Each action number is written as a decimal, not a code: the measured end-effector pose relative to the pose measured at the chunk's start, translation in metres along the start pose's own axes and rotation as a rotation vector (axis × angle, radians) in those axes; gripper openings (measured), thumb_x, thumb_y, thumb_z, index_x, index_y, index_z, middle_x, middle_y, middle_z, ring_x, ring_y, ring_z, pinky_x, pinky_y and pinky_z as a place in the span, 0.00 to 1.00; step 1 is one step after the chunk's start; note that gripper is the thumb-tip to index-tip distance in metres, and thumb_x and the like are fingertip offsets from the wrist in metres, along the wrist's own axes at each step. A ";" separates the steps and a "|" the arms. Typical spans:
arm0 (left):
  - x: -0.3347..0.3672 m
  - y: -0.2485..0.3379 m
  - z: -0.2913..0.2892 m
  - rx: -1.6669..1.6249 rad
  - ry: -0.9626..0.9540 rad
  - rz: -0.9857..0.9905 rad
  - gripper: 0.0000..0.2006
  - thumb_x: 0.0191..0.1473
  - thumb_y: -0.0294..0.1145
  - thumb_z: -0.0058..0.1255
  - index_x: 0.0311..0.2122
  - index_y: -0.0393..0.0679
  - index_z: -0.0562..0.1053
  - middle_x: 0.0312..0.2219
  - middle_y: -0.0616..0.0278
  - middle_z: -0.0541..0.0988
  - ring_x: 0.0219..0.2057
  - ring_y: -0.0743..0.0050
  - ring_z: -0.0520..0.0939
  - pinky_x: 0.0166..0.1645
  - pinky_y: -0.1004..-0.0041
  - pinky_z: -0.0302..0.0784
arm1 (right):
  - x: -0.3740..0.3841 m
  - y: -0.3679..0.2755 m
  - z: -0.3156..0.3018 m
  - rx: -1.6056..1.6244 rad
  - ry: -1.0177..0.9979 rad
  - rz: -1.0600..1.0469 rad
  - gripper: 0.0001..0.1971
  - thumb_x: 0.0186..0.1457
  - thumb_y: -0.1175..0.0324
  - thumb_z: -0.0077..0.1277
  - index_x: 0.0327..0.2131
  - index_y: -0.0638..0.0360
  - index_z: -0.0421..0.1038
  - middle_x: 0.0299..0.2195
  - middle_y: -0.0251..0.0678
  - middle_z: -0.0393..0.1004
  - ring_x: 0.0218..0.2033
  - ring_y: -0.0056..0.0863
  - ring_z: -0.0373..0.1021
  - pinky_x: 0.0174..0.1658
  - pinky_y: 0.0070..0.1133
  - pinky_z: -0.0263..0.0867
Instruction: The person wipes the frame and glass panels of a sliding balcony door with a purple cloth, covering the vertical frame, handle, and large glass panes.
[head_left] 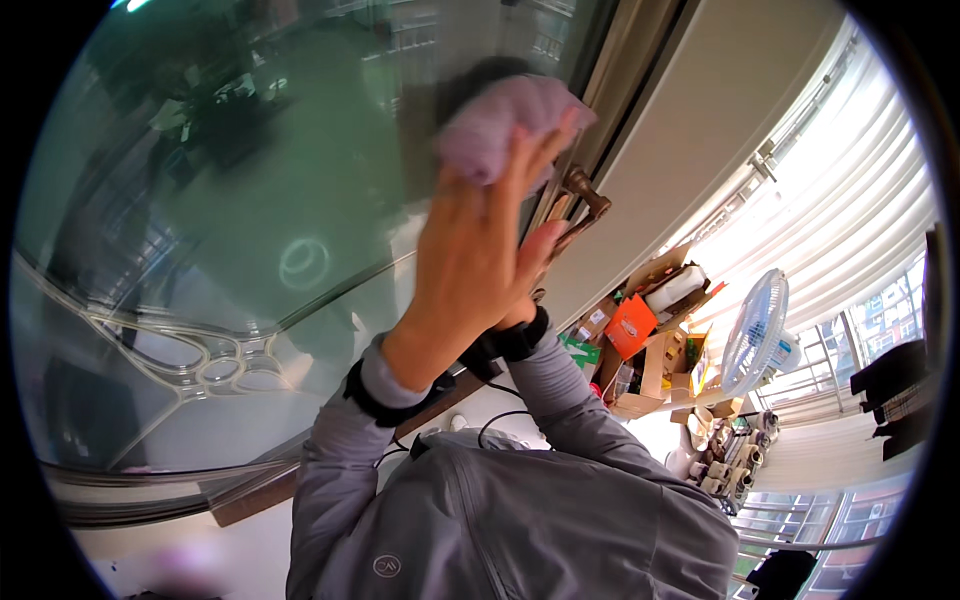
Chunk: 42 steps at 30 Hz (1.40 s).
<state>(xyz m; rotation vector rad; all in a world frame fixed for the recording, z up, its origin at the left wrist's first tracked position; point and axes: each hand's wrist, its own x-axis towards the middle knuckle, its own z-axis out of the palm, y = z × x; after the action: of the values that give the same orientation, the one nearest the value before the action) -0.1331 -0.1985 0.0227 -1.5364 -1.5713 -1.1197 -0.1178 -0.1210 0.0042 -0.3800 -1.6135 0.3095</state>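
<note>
My left hand (455, 250) reaches up with its fingers laid over a bunched pale purple cloth (500, 125), pressing it on a large glass door pane (300, 180). The hand and cloth are slightly blurred. My right hand (517, 313) is mostly hidden behind the left one, close to the door's edge; its fingers cannot be made out clearly. Just to the right of the hands, a bronze-coloured lever handle (590, 193) sticks out from the door frame (632, 70). Low on the glass is a decorative pattern of curved lines (215, 365).
On the right, open cardboard boxes (650, 375) hold mixed items beside a white and blue fan (757, 330). A rack of shoes (740, 465) stands nearer. Pale curtains (850, 180) hang along the windows. Dark cables (492, 420) run near my feet.
</note>
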 end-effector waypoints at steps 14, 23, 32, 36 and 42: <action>-0.015 -0.030 -0.101 0.038 0.700 -0.276 0.29 0.54 0.38 0.37 0.56 0.38 0.42 0.52 0.41 0.55 0.51 0.53 0.63 0.53 0.61 0.59 | 0.013 -0.155 0.059 0.355 0.028 -0.588 0.22 0.43 0.55 0.44 0.46 0.42 0.67 0.56 0.35 0.54 0.58 0.43 0.45 0.59 0.41 0.34; 0.065 0.011 0.003 0.177 0.035 0.136 0.34 0.43 0.33 0.51 0.55 0.34 0.53 0.48 0.38 0.61 0.44 0.38 0.67 0.49 0.57 0.62 | 0.067 -0.002 -0.007 0.103 -0.012 -0.262 0.26 0.45 0.58 0.43 0.51 0.47 0.59 0.57 0.41 0.48 0.59 0.48 0.41 0.59 0.43 0.35; 0.173 0.024 0.020 0.049 0.389 0.170 0.35 0.42 0.33 0.50 0.56 0.34 0.51 0.45 0.38 0.63 0.45 0.38 0.66 0.50 0.54 0.62 | 0.196 0.031 -0.017 0.047 0.101 -0.305 0.27 0.48 0.59 0.42 0.54 0.49 0.54 0.59 0.45 0.42 0.59 0.52 0.37 0.58 0.45 0.34; 0.113 0.023 0.034 0.035 0.202 0.119 0.35 0.43 0.32 0.49 0.56 0.34 0.51 0.45 0.37 0.63 0.45 0.37 0.66 0.50 0.53 0.61 | 0.133 0.042 -0.021 0.067 0.093 -0.164 0.28 0.50 0.59 0.41 0.55 0.50 0.51 0.59 0.46 0.39 0.59 0.53 0.36 0.58 0.46 0.34; 0.043 0.017 0.035 -0.032 0.060 0.064 0.36 0.43 0.33 0.49 0.56 0.30 0.50 0.48 0.35 0.60 0.45 0.33 0.65 0.50 0.52 0.60 | 0.074 0.033 -0.030 0.041 -0.088 -0.176 0.30 0.53 0.61 0.38 0.58 0.53 0.42 0.60 0.50 0.32 0.58 0.60 0.33 0.57 0.48 0.34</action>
<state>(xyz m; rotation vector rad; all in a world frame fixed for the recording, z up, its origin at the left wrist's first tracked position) -0.1160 -0.1498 0.0493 -1.5480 -1.4611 -1.1498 -0.0902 -0.0605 0.0599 -0.1931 -1.7115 0.2272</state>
